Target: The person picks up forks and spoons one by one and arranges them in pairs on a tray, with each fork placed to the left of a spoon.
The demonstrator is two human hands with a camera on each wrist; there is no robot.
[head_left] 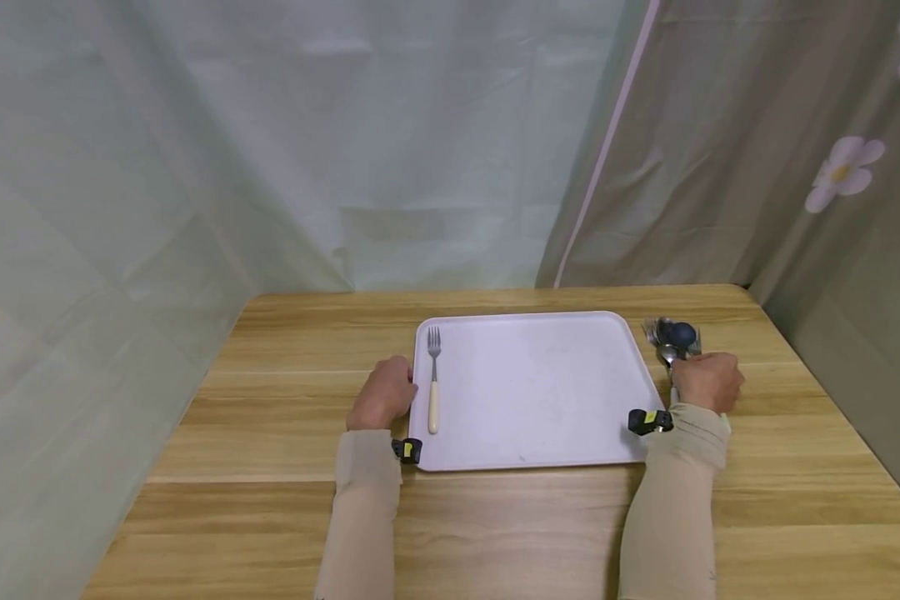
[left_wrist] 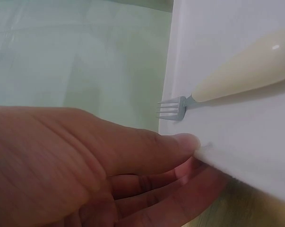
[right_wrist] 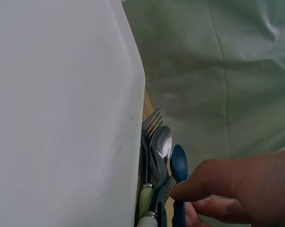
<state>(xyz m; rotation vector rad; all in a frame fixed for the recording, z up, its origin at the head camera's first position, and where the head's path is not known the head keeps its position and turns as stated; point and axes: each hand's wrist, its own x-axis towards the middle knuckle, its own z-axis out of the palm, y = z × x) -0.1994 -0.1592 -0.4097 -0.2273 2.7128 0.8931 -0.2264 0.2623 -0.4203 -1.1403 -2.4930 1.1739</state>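
Note:
A white rectangular tray [head_left: 540, 392] lies on the table, with a fork [head_left: 433, 379] with a cream handle along its left side. My left hand [head_left: 384, 392] grips the tray's left edge; in the left wrist view the thumb [left_wrist: 180, 144] is on the rim and the fingers curl beneath. Just beyond the tray's right edge, my right hand [head_left: 708, 382] pinches a dark blue spoon [right_wrist: 178, 163] between thumb and fingers. Beside it are a metal spoon [right_wrist: 162, 141], a fork [right_wrist: 152, 121] and other cutlery, their handles partly hidden.
The wooden table [head_left: 285, 450] runs around the tray on all sides. A pale curtain [head_left: 450, 167] hangs behind and to the left, and a darker curtain with flowers [head_left: 843, 173] stands along the right edge.

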